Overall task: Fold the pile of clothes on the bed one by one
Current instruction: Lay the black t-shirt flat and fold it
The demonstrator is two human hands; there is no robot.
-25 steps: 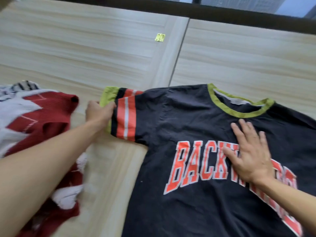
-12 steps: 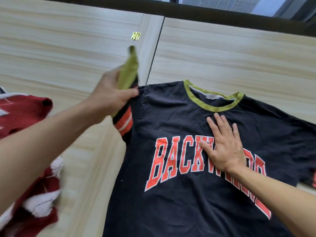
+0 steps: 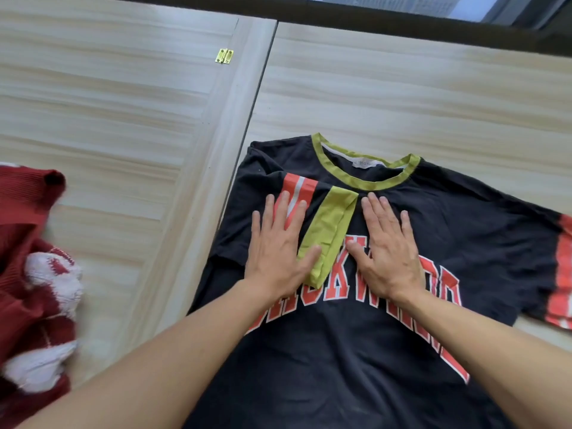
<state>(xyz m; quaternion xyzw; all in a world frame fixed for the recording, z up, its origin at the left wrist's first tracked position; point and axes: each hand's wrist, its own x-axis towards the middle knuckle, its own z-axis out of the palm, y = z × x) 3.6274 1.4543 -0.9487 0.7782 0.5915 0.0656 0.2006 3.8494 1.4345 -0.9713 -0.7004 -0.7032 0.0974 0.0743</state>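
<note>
I have both hands, left hand (image 3: 280,247) and right hand (image 3: 385,252), pressing open-palmed on the black T-shirt (image 3: 356,351) mid-surface, its left sleeve (image 3: 322,224) folded in; next probably the right sleeve (image 3: 557,274), near the right edge.

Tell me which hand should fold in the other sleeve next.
The right hand, probably. The unfolded sleeve lies out on its side of the black T-shirt, while the left hand rests flat on the folded sleeve.

Bare wooden surface (image 3: 139,125) between red sweater (image 3: 28,243) and black shirt (image 3: 356,351)
</note>
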